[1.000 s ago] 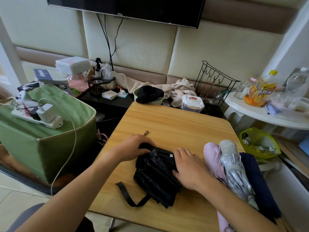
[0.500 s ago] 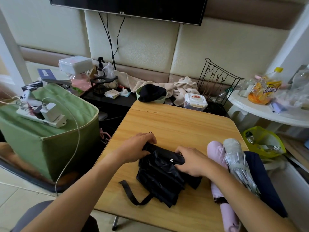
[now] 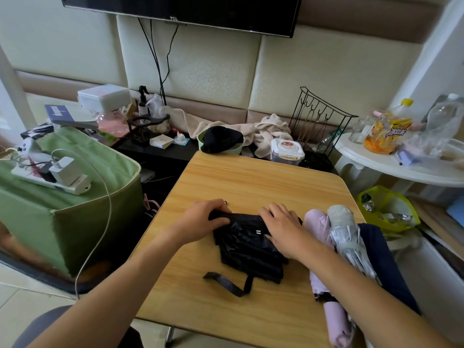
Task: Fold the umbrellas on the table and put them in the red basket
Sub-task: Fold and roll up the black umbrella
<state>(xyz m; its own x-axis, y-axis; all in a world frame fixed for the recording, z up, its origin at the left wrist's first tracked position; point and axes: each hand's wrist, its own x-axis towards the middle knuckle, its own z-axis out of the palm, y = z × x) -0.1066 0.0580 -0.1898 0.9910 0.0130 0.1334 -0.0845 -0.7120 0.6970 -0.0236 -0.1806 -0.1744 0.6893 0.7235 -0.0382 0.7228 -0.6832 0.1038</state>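
Note:
A black folding umbrella (image 3: 248, 249) lies crumpled in the middle of the wooden table (image 3: 251, 182), its loose strap (image 3: 226, 283) trailing toward the near edge. My left hand (image 3: 203, 219) grips its left end, fingers curled over it. My right hand (image 3: 281, 228) lies over the far right part of the canopy, fingers wrapped over the bundle and thumb against the fabric. At the table's right edge lie a lilac umbrella (image 3: 317, 231), a silver umbrella (image 3: 347, 237) and a navy umbrella (image 3: 384, 259), side by side. No red basket is in view.
A green fabric box (image 3: 75, 222) with a power strip (image 3: 50, 182) and white cable stands left of the table. Behind the table are a black wire rack (image 3: 319, 121), a wipes box (image 3: 287, 149) and a towel. A white side table (image 3: 401, 172) and a yellow bag (image 3: 386, 209) are on the right.
My right hand slid from the middle of the canopy to its far right end. My left hand stayed on the left end. The black fabric bunched tighter between them.

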